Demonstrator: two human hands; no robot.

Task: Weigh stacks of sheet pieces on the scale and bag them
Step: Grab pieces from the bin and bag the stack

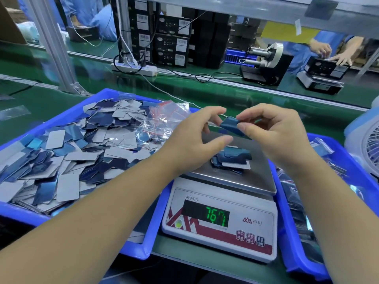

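Observation:
A white electronic scale point(221, 222) stands in front of me, its green display reading 767. A loose stack of blue and grey sheet pieces point(231, 158) lies on its steel pan. Above the pan, my right hand point(272, 132) pinches a small bundle of blue sheet pieces point(231, 125). My left hand point(196, 138) hovers beside the bundle's left end with curled fingers; whether it touches the bundle I cannot tell. A heap of loose sheet pieces point(67, 156) fills the blue tray point(98, 99) on the left, with clear zip bags point(164, 119) lying on top.
A second blue tray point(352, 173) with filled bags stands at the right, next to a small white fan point(367, 148). Behind the green belt are a power strip point(133, 67), black boxes, a label dispenser point(266, 64) and another person's hands at a second scale.

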